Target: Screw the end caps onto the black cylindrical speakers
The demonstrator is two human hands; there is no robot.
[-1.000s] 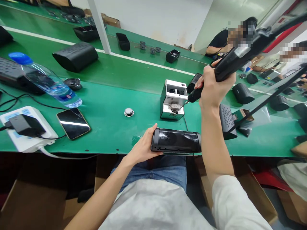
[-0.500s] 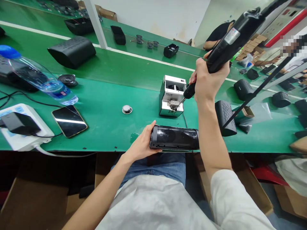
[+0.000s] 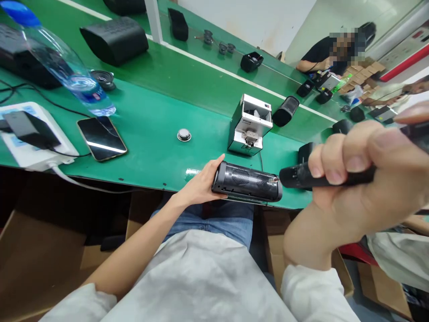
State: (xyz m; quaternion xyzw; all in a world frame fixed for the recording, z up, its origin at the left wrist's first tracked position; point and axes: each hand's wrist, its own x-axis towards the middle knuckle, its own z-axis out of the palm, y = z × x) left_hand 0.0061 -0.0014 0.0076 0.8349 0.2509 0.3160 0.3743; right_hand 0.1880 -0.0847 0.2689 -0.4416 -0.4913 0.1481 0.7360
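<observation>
My left hand point(image 3: 203, 184) grips the left end of a black speaker point(image 3: 248, 181) with a perforated metal front, lying at the bench's front edge. Close to the camera, my right hand point(image 3: 368, 179) is wrapped round a black electric screwdriver point(image 3: 298, 176). The driver's tip points left and appears to meet the speaker near the right end of its grille; exact contact is hard to tell. Behind the speaker stands a white and black screw feeder point(image 3: 251, 127) with a metal pick-up point. A small round silver tin point(image 3: 184, 135) sits to its left.
On the left are a phone point(image 3: 102, 137), a white power strip point(image 3: 36, 143) with a plugged-in adapter, and a water bottle point(image 3: 73, 80). Black speaker housings point(image 3: 115, 40) stand farther back. Across the bench a person point(image 3: 318, 58) works. Cardboard boxes point(image 3: 53, 223) are below the bench.
My right hand has brought the screwdriver from the screw feeder toward the camera and down to the speaker's right end. My left hand keeps hold of the speaker. The view has shifted.
</observation>
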